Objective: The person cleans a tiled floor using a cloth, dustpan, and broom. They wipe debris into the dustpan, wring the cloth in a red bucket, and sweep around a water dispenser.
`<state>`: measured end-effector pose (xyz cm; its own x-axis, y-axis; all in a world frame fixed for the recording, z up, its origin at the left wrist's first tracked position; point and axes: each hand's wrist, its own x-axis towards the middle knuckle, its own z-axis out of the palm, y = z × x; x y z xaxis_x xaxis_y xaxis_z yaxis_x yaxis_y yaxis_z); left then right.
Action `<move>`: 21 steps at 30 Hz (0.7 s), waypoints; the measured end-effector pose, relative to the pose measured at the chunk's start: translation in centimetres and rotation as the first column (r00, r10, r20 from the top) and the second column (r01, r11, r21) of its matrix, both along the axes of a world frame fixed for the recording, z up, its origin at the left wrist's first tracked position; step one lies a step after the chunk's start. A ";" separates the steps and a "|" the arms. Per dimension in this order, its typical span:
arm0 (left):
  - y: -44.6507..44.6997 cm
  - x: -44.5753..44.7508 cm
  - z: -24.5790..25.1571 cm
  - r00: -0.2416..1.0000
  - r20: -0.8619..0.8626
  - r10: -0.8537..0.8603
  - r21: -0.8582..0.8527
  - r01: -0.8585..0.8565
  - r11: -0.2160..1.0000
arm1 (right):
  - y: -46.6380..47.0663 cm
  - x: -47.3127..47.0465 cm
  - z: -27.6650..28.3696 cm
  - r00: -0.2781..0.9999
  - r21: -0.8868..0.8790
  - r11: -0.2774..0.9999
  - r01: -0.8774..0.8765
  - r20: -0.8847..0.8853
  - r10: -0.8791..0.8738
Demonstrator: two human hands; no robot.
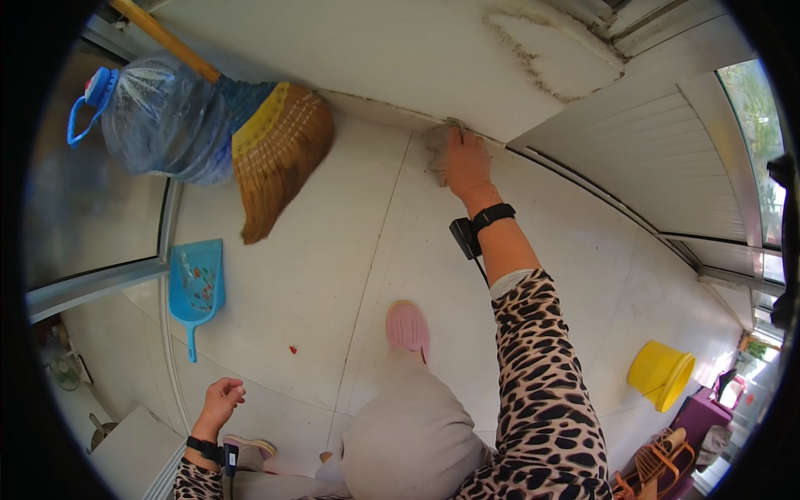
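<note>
My right hand presses a grey cloth against the pale floor, right at the foot of the wall. Bent fingers cover part of the cloth. At the lower left my left hand hangs above the floor with its fingers loosely curled and nothing in them. A blue dustpan with bits of debris in it lies beyond the left hand, beside the door frame. Farther up, a straw broom with a wooden handle leans beside a large clear plastic bottle with a blue cap and handle.
A small red scrap lies on the floor, left of my pink shoe. At the right stands a yellow bucket, near a purple object and a wicker item. Metal-framed panels border both sides. Dark stains mark the wall.
</note>
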<state>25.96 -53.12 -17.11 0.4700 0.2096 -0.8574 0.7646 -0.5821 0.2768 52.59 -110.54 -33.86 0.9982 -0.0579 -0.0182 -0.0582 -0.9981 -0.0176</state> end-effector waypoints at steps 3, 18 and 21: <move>0.2 -0.2 -0.2 1.000 -0.016 0.004 0.001 -0.004 1.000 | -2.2 -2.1 0.3 0.996 -0.025 0.995 0.094 0.009 -0.094; 1.1 -1.4 -1.8 0.999 -0.021 0.037 -0.064 -0.038 0.997 | -1.4 -3.6 0.1 0.880 0.346 0.838 0.422 0.064 -0.470; 1.2 -1.9 -2.0 0.999 -0.036 0.035 -0.068 -0.037 0.997 | 3.0 -1.9 0.5 0.948 0.306 0.941 0.147 0.227 -0.222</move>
<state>24.02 -51.96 -19.13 0.4324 0.1660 -0.8863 0.7946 -0.5347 0.2876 50.71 -107.55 -33.33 0.9431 -0.2716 0.1920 -0.1972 -0.9215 -0.3347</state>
